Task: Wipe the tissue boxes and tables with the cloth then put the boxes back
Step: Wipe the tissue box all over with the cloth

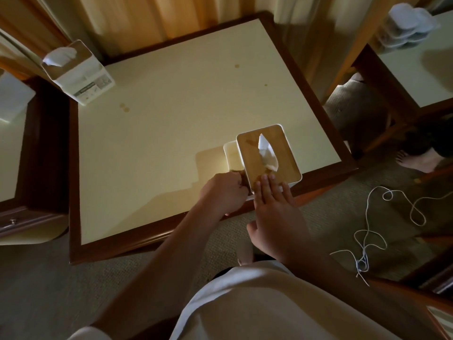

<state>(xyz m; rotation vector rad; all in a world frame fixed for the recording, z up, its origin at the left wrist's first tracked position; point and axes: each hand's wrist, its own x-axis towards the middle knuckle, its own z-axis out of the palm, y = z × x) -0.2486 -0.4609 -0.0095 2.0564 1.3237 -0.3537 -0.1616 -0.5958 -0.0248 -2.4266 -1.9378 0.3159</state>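
The white tissue box with a flat wooden lid (268, 155) sits right under the fingertips of the right hand (277, 217), which lies flat with straight fingers on the lid, while the left hand (224, 192) is curled tight on what looks like a small brown cloth (241, 179) against the box's left side. The box is likely light and hard and may slide on the smooth cream table with a dark wood rim (171, 133), so hold it by its long sides. I count two boxes, with the second white tissue box (76, 72) far past the left hand, and three tables.
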